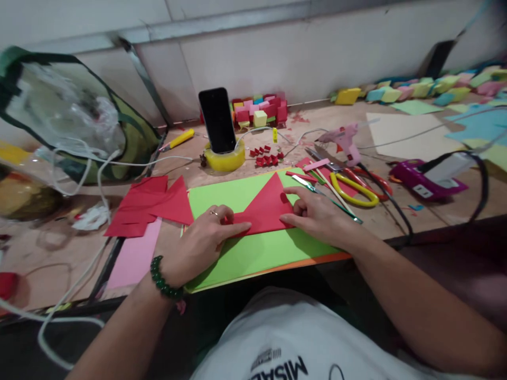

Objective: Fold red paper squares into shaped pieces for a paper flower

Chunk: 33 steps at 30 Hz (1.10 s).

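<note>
The only writing I can read from here is on the white shirt (277, 327) at the bottom edge: dark block letters, upside-down to me, that start "MISA" before the frame cuts them off. The black phone (217, 120) shows a blank, glossy screen and stands upright in a yellow tape roll (225, 158).

The red paper (264, 207) lies on a smooth lime-green sheet (253, 253) in the middle of the scuffed wooden worktop (380, 216). It is matte and is folded into a flat band with a sharp triangle rising from it. My left hand (202, 238) lies flat on its left end, fingers (237, 228) stretched out and pressing down, a ring on one of them and a bracelet (161, 278) of dark green beads at the wrist. My right hand (317, 214) rests on the paper's right edge with its fingers bent; I cannot tell whether they pinch the paper or only press on it.

Left of the green sheet lie loose red sheets (152, 207) over a pink sheet (134, 256). To the right are yellow-handled scissors (352, 191) and a pink glue gun (345, 140).
</note>
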Each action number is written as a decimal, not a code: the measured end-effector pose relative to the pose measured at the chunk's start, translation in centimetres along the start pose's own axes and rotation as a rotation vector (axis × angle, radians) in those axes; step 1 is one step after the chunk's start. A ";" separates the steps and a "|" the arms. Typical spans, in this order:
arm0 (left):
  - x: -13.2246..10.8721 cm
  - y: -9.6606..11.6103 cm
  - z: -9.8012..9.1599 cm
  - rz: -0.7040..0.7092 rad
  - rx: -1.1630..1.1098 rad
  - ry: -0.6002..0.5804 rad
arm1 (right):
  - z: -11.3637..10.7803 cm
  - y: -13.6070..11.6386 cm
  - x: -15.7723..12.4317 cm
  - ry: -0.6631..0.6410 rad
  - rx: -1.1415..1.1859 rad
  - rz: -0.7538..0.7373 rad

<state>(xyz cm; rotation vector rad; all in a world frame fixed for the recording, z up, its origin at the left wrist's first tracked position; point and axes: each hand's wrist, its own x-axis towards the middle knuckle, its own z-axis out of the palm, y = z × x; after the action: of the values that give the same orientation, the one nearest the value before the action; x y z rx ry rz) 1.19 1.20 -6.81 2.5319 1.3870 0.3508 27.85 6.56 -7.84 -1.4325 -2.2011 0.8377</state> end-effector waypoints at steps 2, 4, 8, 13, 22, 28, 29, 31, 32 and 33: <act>0.0 -0.1 0.2 0.072 0.032 -0.017 | -0.1 -0.1 0.0 -0.007 0.004 0.006; 0.0 -0.1 0.3 0.100 0.058 -0.025 | -0.2 -0.1 0.0 -0.015 0.002 0.006; -0.1 -0.2 0.2 0.087 0.068 -0.044 | -0.4 -0.4 0.0 -0.008 0.013 0.014; -0.2 -0.6 0.4 0.121 0.057 -0.011 | -0.4 -0.5 0.0 0.002 0.038 0.025; -0.8 0.2 0.1 0.167 0.220 -0.044 | 0.6 -0.1 -0.2 0.065 -0.041 -0.013; -1.4 0.1 0.3 0.137 0.245 0.005 | 0.1 0.1 -0.1 0.026 0.030 0.002; -1.4 0.0 0.5 0.141 0.234 0.023 | 0.0 0.1 -0.1 0.025 0.041 0.003; -1.5 -0.3 0.7 0.140 0.211 0.055 | 0.0 0.2 -0.1 0.025 0.055 0.002; -1.6 -0.4 0.7 0.137 0.205 0.061 | 0.0 0.3 -0.1 0.026 0.061 0.003; -1.7 -0.5 0.7 0.136 0.206 0.062 | 0.0 0.3 -0.1 0.025 0.066 0.004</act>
<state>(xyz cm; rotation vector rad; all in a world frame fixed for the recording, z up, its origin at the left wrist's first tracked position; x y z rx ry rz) 0.16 -0.02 -7.82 2.8146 1.3377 0.3282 28.12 6.53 -8.10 -1.4090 -2.1325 0.8815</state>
